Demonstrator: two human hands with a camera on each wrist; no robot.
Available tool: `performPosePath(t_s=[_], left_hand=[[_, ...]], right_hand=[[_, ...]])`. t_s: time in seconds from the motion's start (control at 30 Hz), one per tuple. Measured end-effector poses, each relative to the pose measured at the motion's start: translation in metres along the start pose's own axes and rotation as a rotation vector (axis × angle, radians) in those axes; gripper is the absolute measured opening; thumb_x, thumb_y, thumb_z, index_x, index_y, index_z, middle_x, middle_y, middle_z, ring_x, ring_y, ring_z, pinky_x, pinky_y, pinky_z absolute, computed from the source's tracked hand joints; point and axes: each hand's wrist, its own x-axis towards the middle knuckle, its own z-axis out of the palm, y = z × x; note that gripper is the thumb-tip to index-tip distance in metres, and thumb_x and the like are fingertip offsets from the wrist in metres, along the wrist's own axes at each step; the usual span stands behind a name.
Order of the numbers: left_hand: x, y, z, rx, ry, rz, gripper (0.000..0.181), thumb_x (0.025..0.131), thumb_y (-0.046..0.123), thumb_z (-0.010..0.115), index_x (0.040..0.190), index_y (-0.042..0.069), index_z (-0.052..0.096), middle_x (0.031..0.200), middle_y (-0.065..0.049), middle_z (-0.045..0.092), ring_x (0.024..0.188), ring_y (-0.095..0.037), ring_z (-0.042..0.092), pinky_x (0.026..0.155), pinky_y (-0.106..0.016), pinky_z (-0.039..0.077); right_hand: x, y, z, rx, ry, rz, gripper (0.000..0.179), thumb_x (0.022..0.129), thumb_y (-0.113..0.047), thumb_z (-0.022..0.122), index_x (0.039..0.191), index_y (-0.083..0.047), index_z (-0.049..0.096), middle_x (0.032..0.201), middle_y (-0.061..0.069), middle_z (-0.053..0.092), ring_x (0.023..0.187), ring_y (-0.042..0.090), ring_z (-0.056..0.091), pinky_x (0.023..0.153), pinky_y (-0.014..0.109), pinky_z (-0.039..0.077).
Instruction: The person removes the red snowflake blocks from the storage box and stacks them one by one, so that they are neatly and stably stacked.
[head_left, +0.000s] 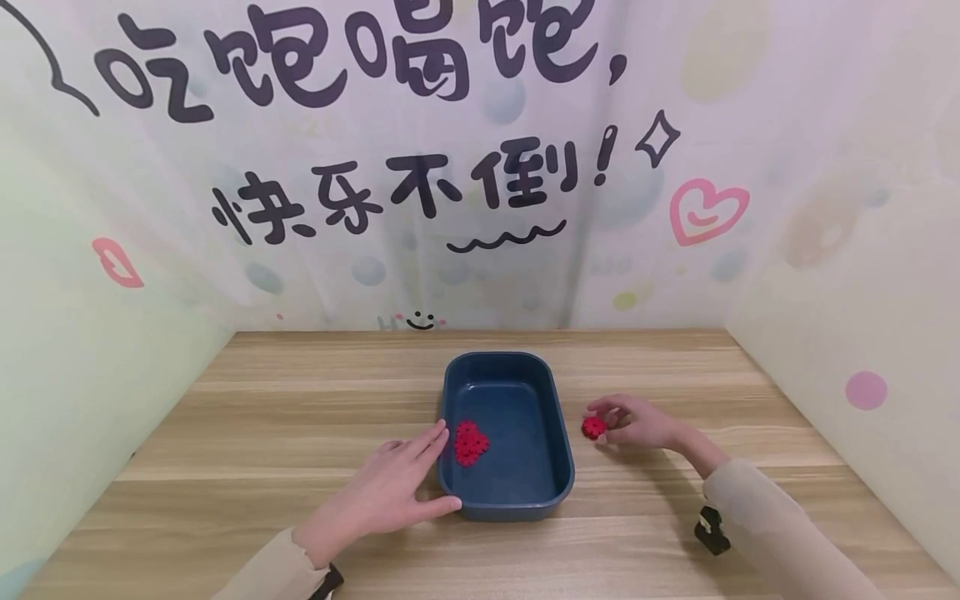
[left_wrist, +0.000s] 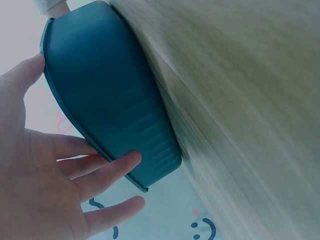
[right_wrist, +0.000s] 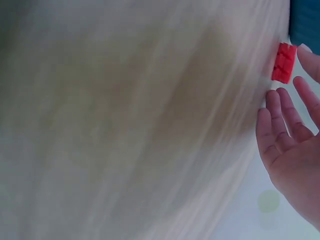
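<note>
1. Nearest, the person's left hand lies against the left side of the tray, thumb at the near-left corner, fingers straight and apart from the thumb. It grips nothing and seems to steady the tray.
2. Inside the tray, against its left wall, sits a small cluster of red gears.
3. A little farther off, right of the tray and apart from it, the loose gear rests on the tabletop; it may be more than one, stacked.
4. The right hand reaches in from the right, thumb on the gear's near side and fingers on its far side. Whether they pinch it, one cannot tell.
5. The step in hand looks like picking up this gear to join the others. The next move would call for a firm pinch, then a lift clear of the tray's right rim.
6. Farthest back hangs a printed backdrop.
</note>
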Motion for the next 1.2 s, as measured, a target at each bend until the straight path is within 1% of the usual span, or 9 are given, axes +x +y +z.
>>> performPosePath(t_s=[0.07,0.13,0.27,0.4,0.53,0.73,0.87,1.03,1.2], left_hand=[[0.000,0.000,0.000,-0.001,0.002,0.001,0.087,0.078,0.069,0.036,0.134,0.002,0.036,0.140,-0.010,0.030,0.116,-0.024,0.041,0.089,-0.046,0.035],[0.000,0.000,0.001,0.000,0.007,0.004,0.086,0.079,0.068,0.037,0.134,0.002,0.036,0.139,-0.010,0.030,0.116,-0.024,0.042,0.089,-0.046,0.035],[0.001,-0.001,0.002,0.001,0.013,0.008,0.086,0.079,0.067,0.038,0.134,0.002,0.036,0.139,-0.011,0.030,0.116,-0.024,0.042,0.089,-0.046,0.035],[0.001,-0.001,0.002,0.000,0.009,0.010,0.086,0.079,0.067,0.038,0.134,0.001,0.036,0.139,-0.011,0.030,0.116,-0.024,0.042,0.089,-0.046,0.035],[0.001,-0.001,0.003,0.009,0.014,0.014,0.086,0.079,0.067,0.038,0.134,0.001,0.036,0.139,-0.011,0.030,0.115,-0.024,0.043,0.089,-0.046,0.036],[0.001,-0.001,0.003,0.008,0.025,0.018,0.085,0.079,0.067,0.038,0.133,0.001,0.037,0.139,-0.011,0.031,0.114,-0.024,0.043,0.088,-0.045,0.036],[0.000,-0.001,0.002,0.013,0.029,0.023,0.086,0.079,0.067,0.037,0.133,0.001,0.037,0.139,-0.011,0.031,0.114,-0.024,0.043,0.088,-0.045,0.036],[0.000,0.000,0.001,0.020,0.030,0.022,0.086,0.079,0.068,0.035,0.133,0.001,0.037,0.139,-0.011,0.030,0.115,-0.024,0.043,0.088,-0.045,0.036],[0.000,0.002,0.000,0.016,0.024,0.015,0.085,0.079,0.067,0.038,0.133,0.001,0.037,0.139,-0.011,0.031,0.115,-0.024,0.043,0.089,-0.045,0.036]], right_hand=[[-0.001,-0.001,-0.003,0.015,0.003,0.003,0.046,0.079,-0.013,0.065,0.118,0.003,0.049,0.109,0.019,0.052,0.092,0.030,0.052,0.076,0.040,0.043],[0.000,-0.004,-0.007,0.033,0.009,-0.011,0.045,0.080,-0.011,0.064,0.119,0.004,0.048,0.112,0.023,0.049,0.093,0.032,0.051,0.075,0.040,0.044],[0.007,-0.013,-0.017,0.010,0.043,-0.040,0.042,0.082,-0.009,0.062,0.119,0.003,0.048,0.112,0.025,0.049,0.091,0.031,0.052,0.074,0.037,0.045],[0.017,-0.028,-0.029,-0.034,0.068,-0.064,0.041,0.082,-0.012,0.062,0.118,0.001,0.050,0.109,0.020,0.052,0.089,0.026,0.054,0.074,0.036,0.045],[0.029,-0.047,-0.041,-0.059,0.071,-0.077,0.042,0.082,-0.016,0.063,0.120,-0.001,0.050,0.107,0.013,0.054,0.089,0.023,0.054,0.076,0.037,0.045],[0.047,-0.075,-0.053,-0.079,0.073,-0.084,0.043,0.083,-0.017,0.062,0.121,-0.004,0.049,0.108,0.010,0.054,0.091,0.022,0.053,0.078,0.037,0.045],[0.059,-0.096,-0.054,-0.074,0.057,-0.095,0.043,0.083,-0.019,0.062,0.122,-0.006,0.049,0.108,0.009,0.054,0.092,0.021,0.052,0.079,0.037,0.044],[0.073,-0.120,-0.052,-0.079,0.036,-0.114,0.041,0.084,-0.018,0.060,0.123,-0.008,0.049,0.108,0.008,0.054,0.093,0.021,0.052,0.080,0.037,0.043],[0.086,-0.134,-0.044,-0.094,0.061,-0.121,0.041,0.083,-0.022,0.062,0.121,-0.011,0.052,0.106,0.006,0.055,0.093,0.019,0.054,0.078,0.035,0.044]])
